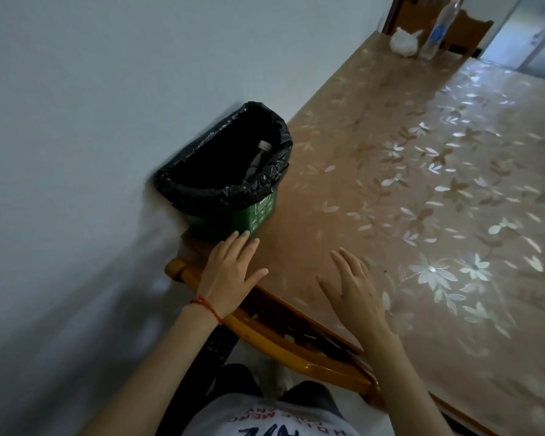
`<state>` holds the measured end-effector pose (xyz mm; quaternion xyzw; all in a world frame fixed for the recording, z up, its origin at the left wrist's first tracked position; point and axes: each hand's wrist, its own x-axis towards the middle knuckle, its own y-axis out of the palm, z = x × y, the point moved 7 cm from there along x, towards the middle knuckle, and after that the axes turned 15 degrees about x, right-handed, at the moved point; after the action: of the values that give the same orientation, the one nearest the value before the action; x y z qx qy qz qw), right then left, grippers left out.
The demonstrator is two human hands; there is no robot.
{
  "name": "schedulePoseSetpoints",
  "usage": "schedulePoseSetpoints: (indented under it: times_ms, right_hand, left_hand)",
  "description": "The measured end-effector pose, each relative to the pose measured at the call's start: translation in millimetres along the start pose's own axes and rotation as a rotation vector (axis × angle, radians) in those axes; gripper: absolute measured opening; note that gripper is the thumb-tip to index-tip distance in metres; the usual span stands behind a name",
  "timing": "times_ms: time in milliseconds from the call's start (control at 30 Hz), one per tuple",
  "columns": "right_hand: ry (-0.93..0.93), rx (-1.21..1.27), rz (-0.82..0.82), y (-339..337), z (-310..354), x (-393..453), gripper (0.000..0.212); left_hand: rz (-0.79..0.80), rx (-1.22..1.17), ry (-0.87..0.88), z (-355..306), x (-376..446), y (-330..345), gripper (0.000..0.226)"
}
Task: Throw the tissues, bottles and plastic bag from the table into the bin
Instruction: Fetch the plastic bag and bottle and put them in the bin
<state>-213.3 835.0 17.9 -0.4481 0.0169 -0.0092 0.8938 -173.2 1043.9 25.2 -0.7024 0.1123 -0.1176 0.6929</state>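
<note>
Fingers of left hand and right hand spread flat, empty, over table near edge. Bin just beyond left fingertips, one bottle inside. Second bottle and white plastic bag far off at table's opposite end.

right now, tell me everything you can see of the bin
The bin is a small green container with pale printed symbols on its side, lined with a crinkled black plastic bag folded out over its rim. It stands upright and open on the table's near left corner, against the wall. Inside, a clear bottle with a pale cap leans against the liner. The left hand's fingertips lie close to its base; whether they touch it is unclear.
</note>
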Motion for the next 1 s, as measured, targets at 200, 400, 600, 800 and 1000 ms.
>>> schedulePoseSetpoints:
  times_ms: [200,400,600,800,1000]
  right_hand:
    - [0.224,0.022,-0.145,-15,-23,-40,0.06]
    - [0.453,0.046,-0.351,-34,-43,-102,0.058]
    - [0.67,0.042,-0.548,-53,-63,-184,0.057]
    - [0.913,0.043,-0.734,-64,-88,-279,0.054]
    - [1.112,0.025,-0.888,-70,-110,-372,0.052]
  left_hand:
    - [0.047,0.008,0.255,-30,19,7,0.078]
    - [0.087,0.067,0.552,-79,32,12,0.072]
    - [0.076,0.069,0.823,-155,27,16,0.076]
    - [0.037,0.086,1.089,-252,-1,11,0.075]
    - [0.008,0.065,1.33,-357,-56,9,0.068]
